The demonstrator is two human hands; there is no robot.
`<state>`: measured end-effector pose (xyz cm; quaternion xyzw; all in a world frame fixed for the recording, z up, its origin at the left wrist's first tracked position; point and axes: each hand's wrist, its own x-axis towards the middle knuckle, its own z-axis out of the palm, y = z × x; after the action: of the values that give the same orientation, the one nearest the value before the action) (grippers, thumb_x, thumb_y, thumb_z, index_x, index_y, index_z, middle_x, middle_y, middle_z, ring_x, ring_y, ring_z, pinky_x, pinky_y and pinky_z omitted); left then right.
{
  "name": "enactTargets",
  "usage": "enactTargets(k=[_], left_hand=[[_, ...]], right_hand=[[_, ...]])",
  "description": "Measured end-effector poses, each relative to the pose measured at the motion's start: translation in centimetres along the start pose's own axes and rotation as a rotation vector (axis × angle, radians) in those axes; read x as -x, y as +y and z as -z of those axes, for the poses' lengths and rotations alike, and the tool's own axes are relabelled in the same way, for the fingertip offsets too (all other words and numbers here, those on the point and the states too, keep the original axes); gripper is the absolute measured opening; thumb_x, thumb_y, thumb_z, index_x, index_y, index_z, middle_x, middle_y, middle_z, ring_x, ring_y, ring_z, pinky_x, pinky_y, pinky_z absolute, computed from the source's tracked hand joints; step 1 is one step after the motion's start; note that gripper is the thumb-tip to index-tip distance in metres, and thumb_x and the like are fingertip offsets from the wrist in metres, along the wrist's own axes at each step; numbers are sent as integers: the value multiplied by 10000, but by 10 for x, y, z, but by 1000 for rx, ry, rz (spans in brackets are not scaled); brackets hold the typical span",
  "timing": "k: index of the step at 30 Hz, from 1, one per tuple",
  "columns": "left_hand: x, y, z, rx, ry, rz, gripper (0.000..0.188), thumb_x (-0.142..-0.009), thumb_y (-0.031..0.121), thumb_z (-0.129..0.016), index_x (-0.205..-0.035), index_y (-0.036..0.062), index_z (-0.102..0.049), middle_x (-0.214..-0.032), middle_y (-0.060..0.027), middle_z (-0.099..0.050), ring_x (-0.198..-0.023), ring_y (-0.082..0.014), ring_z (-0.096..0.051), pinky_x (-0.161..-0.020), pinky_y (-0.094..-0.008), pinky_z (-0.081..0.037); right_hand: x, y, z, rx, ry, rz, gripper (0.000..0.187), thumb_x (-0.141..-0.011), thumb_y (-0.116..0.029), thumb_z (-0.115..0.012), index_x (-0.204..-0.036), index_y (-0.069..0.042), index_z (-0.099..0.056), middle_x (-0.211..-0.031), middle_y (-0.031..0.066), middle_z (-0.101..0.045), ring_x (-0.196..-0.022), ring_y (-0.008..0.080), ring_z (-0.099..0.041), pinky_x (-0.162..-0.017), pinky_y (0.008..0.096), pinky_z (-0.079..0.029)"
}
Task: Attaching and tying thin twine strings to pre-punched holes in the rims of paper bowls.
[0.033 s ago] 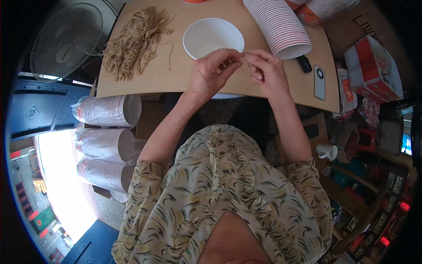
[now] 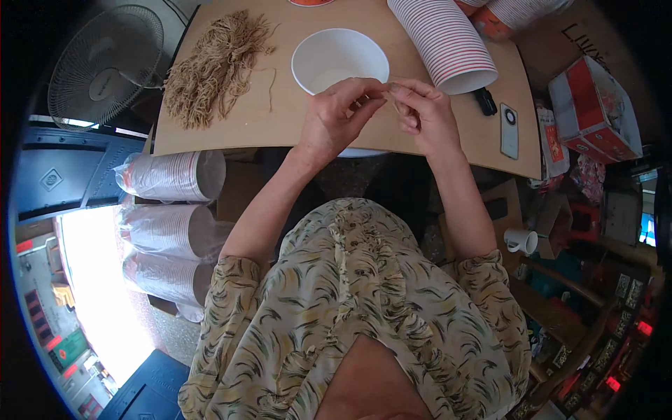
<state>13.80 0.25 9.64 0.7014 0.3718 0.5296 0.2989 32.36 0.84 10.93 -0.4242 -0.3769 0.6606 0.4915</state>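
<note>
My left hand (image 2: 339, 115) and my right hand (image 2: 428, 112) meet above the near side of the table, fingertips pinched close together. Whatever lies between them is too small to make out. Just beyond my left fingers stands a white tub (image 2: 340, 59), a little pale stuff at its bottom. A heap of tan cords (image 2: 217, 66) lies to the left, looking like thin twisted strands. One loose tan strand (image 2: 272, 89) rests apart, between heap and tub. Past my right hand, a long stack of white paper tubs with red rims (image 2: 448, 45) lies on its side.
On the table's right side are a black object (image 2: 484, 102) and a phone (image 2: 509, 131). A fan (image 2: 106, 70) stands left. Bagged tub stacks (image 2: 164, 231) lie below the table's left edge. A red-and-white carton (image 2: 595, 108) and a white mug (image 2: 521, 241) are at right.
</note>
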Motion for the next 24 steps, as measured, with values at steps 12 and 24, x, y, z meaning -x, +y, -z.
enactTargets(k=[12, 24], left_hand=[[4, -11, 3, -278, 91, -299, 176, -804, 12, -763, -958, 89, -727, -884, -53, -709, -777, -235, -705, -656, -347, -575], [2, -20, 21, 340, -81, 403, 117, -931, 96, -719, -978, -9, -702, -929, -44, -717, -793, -115, -674, -708, -253, -554]], right_hand=[[-5, 9, 1, -71, -46, -129, 108, -942, -97, -641, -942, 3, -682, -657, -17, -532, -475, 37, -409, -412, 195, -283], [-1, -4, -6, 214, -59, 65, 229, -940, -164, -700, -1107, -8, -719, -730, -29, -578, -564, 25, -447, -491, 193, -340]])
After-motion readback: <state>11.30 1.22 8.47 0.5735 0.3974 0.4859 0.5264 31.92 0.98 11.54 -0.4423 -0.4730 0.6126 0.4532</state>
